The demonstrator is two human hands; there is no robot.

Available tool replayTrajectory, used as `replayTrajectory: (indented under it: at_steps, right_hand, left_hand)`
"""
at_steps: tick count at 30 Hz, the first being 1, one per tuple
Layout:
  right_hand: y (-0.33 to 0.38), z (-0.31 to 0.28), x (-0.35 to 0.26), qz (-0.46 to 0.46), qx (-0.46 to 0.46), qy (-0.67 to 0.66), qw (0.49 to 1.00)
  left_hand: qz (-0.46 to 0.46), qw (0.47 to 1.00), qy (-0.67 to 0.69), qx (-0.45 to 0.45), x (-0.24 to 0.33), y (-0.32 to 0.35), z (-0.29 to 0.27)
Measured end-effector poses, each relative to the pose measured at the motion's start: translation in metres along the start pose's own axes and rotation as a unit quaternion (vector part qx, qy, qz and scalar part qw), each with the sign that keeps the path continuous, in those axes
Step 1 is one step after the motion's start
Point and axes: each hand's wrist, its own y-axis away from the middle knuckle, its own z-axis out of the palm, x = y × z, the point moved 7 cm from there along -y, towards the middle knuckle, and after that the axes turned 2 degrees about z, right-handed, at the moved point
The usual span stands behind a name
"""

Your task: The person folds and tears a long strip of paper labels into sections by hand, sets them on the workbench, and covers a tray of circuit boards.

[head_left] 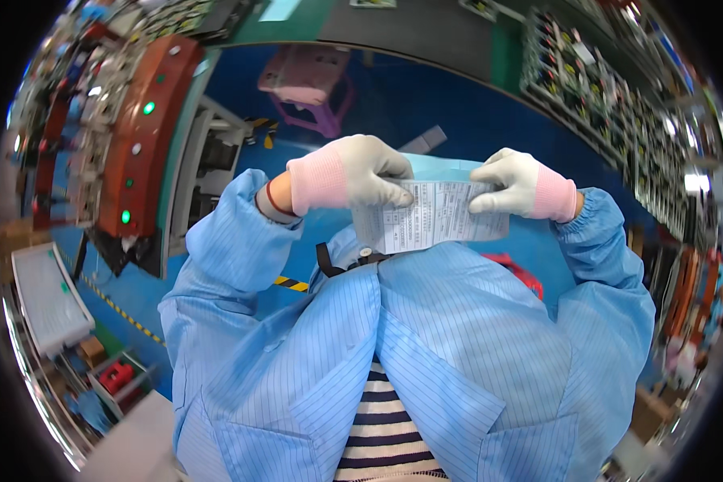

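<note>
Both my hands wear white gloves with pink cuffs and hold up one printed paper sheet (pixel 434 221) in front of my chest. My left hand (pixel 369 173) pinches its upper left part, thumb on the printed side. At the upper right, my right hand (pixel 506 183) grips the same sheet between thumb and fingers. Behind the sheet's top edge a light blue piece (pixel 442 167) shows; I cannot tell whether it is part of the sheet. The fingertips behind the paper are hidden.
A pink-topped stool (pixel 307 76) with purple legs stands on the blue floor ahead. To the left is a red-brown panel (pixel 149 136) with green lights. Racks of circuit boards (pixel 594 96) line the right-hand bench. A white bin (pixel 50 297) sits at the lower left.
</note>
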Motion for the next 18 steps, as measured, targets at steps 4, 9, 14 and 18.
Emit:
replayTrajectory:
  at_steps: [4, 9, 14, 18]
  right_hand:
    - [0.035, 0.019, 0.000, 0.020, 0.025, 0.130, 0.991]
    - [0.034, 0.036, 0.018, 0.150, 0.002, -0.017, 0.989]
    - [0.056, 0.026, 0.040, 0.202, 0.011, -0.059, 0.978]
    - [0.047, 0.014, 0.044, 0.227, 0.036, -0.033, 0.973]
  left_hand:
    - [0.034, 0.992, -0.109, -0.054, 0.021, -0.026, 0.025]
    - [0.068, 0.981, -0.160, -0.087, 0.032, -0.067, 0.039]
    - [0.043, 0.986, -0.107, -0.116, 0.028, -0.088, 0.035]
    - [0.058, 0.982, -0.139, -0.115, 0.032, -0.106, 0.036]
